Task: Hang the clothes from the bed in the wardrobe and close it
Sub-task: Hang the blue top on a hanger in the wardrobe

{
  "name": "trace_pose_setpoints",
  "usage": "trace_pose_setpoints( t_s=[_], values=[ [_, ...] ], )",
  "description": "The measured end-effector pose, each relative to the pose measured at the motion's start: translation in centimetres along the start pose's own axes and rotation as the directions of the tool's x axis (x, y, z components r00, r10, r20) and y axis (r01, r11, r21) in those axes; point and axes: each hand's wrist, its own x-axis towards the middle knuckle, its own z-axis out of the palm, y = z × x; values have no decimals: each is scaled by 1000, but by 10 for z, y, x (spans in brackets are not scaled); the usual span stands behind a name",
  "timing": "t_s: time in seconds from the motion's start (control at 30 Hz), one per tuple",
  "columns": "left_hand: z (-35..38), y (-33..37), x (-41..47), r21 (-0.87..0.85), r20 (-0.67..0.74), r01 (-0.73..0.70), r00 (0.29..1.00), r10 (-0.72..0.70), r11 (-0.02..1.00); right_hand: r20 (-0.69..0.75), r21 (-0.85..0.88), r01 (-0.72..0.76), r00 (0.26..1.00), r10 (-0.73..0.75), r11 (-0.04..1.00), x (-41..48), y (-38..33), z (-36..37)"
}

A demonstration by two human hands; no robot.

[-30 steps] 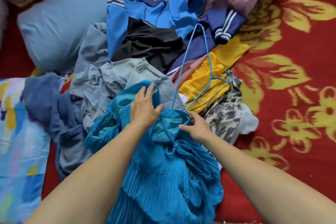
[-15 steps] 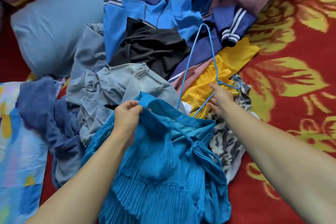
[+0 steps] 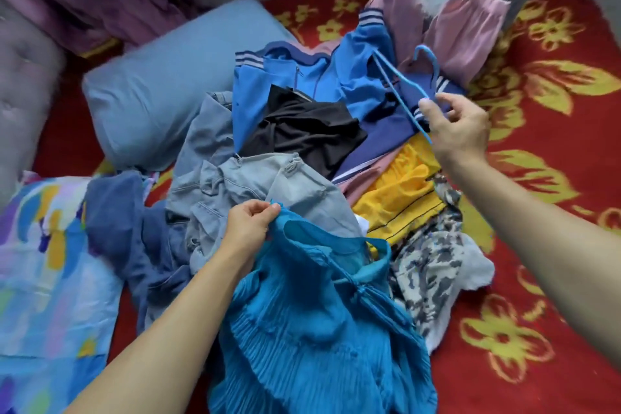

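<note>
"Where's the hanger (image 3: 401, 101)?"

"Pinched in my right fingers (image 3: 425, 108), far side of the clothes (image 3: 302, 131), its long side running away to the left."

"And the dress (image 3: 312, 312)?"

"Close to me on the red bed (image 3: 554, 245). My left fingers (image 3: 265, 211) pinch its neckline, so the hanger likely comes down-left into it."

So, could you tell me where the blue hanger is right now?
In the head view the hanger is upper right, held by the right hand over the blue jacket.
</note>
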Motion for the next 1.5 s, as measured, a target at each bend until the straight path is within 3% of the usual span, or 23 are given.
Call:
trace_pose_setpoints(
  t_s=[0.1, 0.17, 0.27, 0.37, 0.5, 0.73, 0.83, 0.9, 1.0, 1.03, 1.13, 1.23, 1.33, 1.37, 1.43, 1.5],
  values=[
    [-7, 7, -2, 30, 11, -34, 999, 34, 999, 26, -342, 110, 994, -108, 933, -30, -26, -35],
    [-11, 11, -3, 59, 38, -57, 998, 55, 997, 48, -456, 197, 979, -197, 868, -52, -33, -54],
    [-15, 18, -5, 97, 66, -91, 994, 85, 991, 57, -347, 239, 971, -234, 907, -83, -28, -81],
    [-17, 26, -4, 120, 74, -117, 991, 109, 986, 52, -157, 209, 978, -203, 965, -113, -19, -110],
    [-15, 35, -4, 137, 91, -124, 989, 113, 983, 116, -28, 175, 979, -170, 984, -137, -8, -138],
    [-5, 41, -13, 124, 104, -163, 983, 151, 979, 245, 21, 169, 955, -169, 985, -156, 2, -139],
    [-1, 41, -20, 201, 180, -274, 954, 239, 941, 338, 40, 147, 929, -152, 988, -165, 2, -104],
    [0, 41, -28, 368, 276, -428, 898, 343, 826, 389, 74, 139, 908, -157, 988, -171, -1, -71],
    [-4, 40, -35, 563, 459, -668, 743, 487, 488, 430, 150, 80, 892, -138, 985, -179, -6, -25],
    [-8, 41, -35, 590, 512, -708, 700, 498, 388, 443, 178, 42, 889, -118, 983, -180, -5, -13],
    [-21, 37, -36, 666, 631, -731, 659, 409, 151, 506, 249, -102, 862, -39, 963, -183, -3, 11],
    [-29, 25, -38, 636, 726, -770, 573, 380, -54, 594, 274, -296, 800, 81, 915, -186, -13, 24],
    [-32, 14, -37, 657, 699, -749, 566, 438, -81, 697, 231, -603, 650, 302, 763, -177, -3, 29],
    [-34, 11, -35, 671, 678, -738, 567, 469, -78, 661, 144, -609, 646, 383, 780, -170, 12, 27],
    [-42, 8, -35, 692, 641, -717, 560, 524, -80, 522, -206, -498, 672, 525, 843, -158, 47, 19],
    [-54, 3, -35, 691, 598, -723, 572, 561, 1, 493, -459, -439, 596, 633, 772, -157, 73, 14]
  ],
)
